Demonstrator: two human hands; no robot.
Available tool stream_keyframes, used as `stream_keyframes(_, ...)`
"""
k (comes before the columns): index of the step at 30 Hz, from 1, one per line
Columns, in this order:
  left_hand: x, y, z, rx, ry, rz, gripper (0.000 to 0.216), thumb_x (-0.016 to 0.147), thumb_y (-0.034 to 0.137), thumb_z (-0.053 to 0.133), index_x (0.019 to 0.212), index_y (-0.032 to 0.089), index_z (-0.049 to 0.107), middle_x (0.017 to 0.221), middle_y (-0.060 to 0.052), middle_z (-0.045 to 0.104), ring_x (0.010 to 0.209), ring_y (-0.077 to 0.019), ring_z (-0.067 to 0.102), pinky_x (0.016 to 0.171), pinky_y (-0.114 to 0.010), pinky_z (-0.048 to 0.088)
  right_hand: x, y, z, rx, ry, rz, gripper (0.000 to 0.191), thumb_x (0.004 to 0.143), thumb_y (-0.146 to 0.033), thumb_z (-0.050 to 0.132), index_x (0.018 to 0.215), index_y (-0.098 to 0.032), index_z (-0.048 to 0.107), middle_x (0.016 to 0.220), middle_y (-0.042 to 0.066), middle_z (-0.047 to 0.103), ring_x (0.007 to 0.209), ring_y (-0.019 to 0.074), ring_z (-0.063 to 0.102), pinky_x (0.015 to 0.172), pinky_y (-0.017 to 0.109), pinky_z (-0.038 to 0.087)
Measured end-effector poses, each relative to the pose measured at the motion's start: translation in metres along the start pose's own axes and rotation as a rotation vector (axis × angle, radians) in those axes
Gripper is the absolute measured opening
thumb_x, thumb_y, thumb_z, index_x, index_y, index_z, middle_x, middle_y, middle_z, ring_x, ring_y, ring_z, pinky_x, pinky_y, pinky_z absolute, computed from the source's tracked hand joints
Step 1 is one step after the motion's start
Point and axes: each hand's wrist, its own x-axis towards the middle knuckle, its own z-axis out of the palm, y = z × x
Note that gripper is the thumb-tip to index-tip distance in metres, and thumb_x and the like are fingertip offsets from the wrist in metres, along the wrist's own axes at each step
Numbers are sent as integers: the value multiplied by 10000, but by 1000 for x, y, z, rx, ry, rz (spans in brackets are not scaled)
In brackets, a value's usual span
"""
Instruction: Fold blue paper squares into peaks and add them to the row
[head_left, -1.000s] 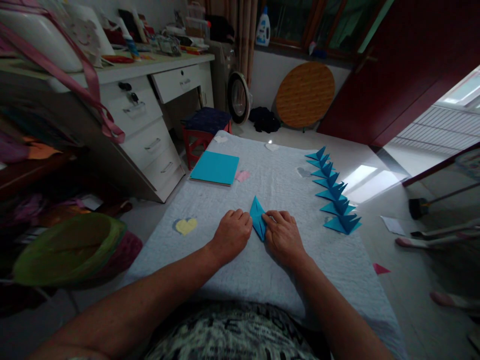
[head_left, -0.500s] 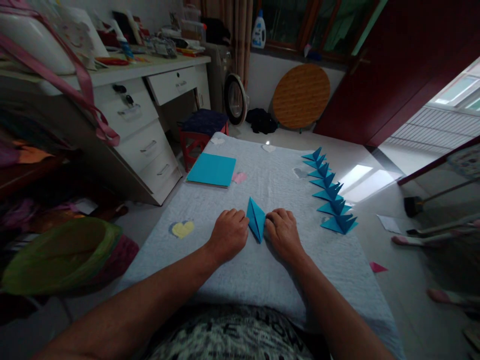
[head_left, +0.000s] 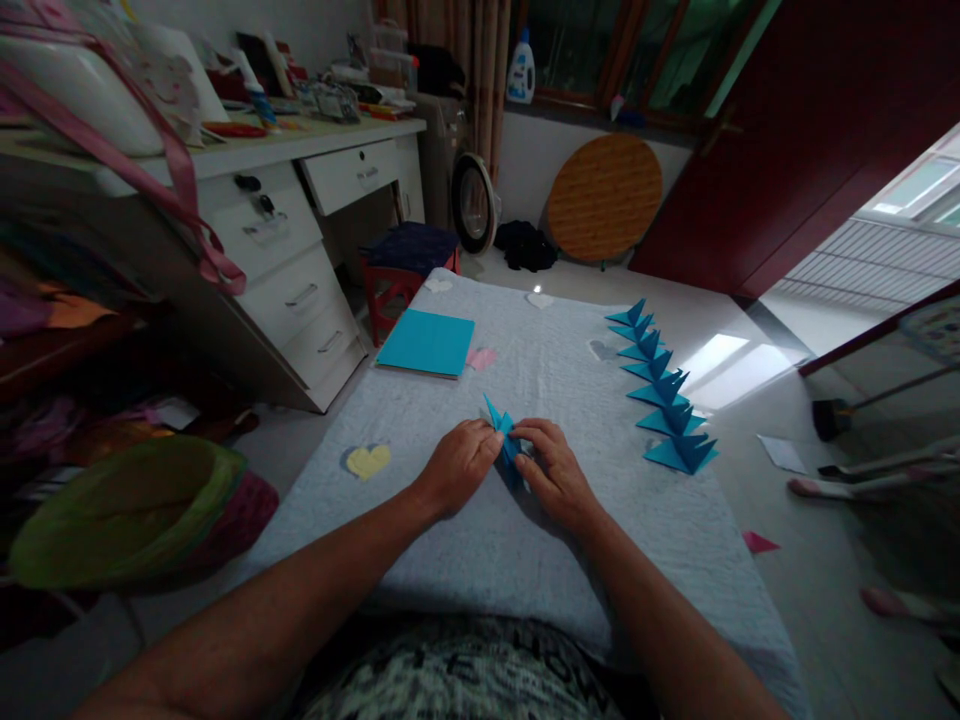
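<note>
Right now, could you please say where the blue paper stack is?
In the head view, the blue paper stack lies by the left edge of the cloth, beside the pink heart, beyond the left hand.

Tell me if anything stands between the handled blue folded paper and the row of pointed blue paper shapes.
The bare right hand does, just right of the blue folded paper; beyond it, nothing visible stands before the row of pointed blue paper shapes.

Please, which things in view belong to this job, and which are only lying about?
Probably the job's:
blue piece between left hand and right hand
row of folded pieces
stack of blue sheets

Probably just lying about:
pink scrap
round board
stool
</note>
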Motion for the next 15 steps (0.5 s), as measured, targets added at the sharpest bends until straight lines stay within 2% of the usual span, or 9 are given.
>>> stream_keyframes(4,2,-5,0,-292,-16,-103,476,987,491,383,721,157,592,697,-12,561,681,-152,520,661,-275,395,-3,-2,0,-44,-41,-70,282,951,-261,520,1216,-238,614,1263,110,551,1178,253,511,1017,466,431)
stream_keyframes(8,5,-13,5,-621,-28,-233,447,932,525,476,745,140,607,617,24,500,566,-107,439,553,-238,333,-4,-2,0,-60,-12,-111,308,906,-180,538,1194,-250,624,1272,101,552,1162,255,518,986,474,457)
stream_keyframes(11,8,-16,8,-830,-19,-315,383,860,512,564,759,142,577,551,60,433,475,-74,356,477,-213,271,-4,-1,0,-72,69,-100,363,873,-114,514,1195,-250,611,1248,101,551,1167,257,518,992,482,460)
stream_keyframes(13,10,-16,9,-915,0,-347,338,810,466,628,883,139,587,548,73,452,446,-66,355,450,-199,270,-4,0,0,-104,130,-81,421,858,-85,493,1234,-251,587,1248,105,540,1195,263,502,1024,502,441)
stream_keyframes(15,10,-15,10,-980,8,-358,409,786,414,662,1076,146,553,553,85,487,430,-72,380,432,-189,297,-4,1,1,-151,165,-69,454,859,-77,493,1270,-256,570,1265,108,531,1205,268,489,1032,512,435)
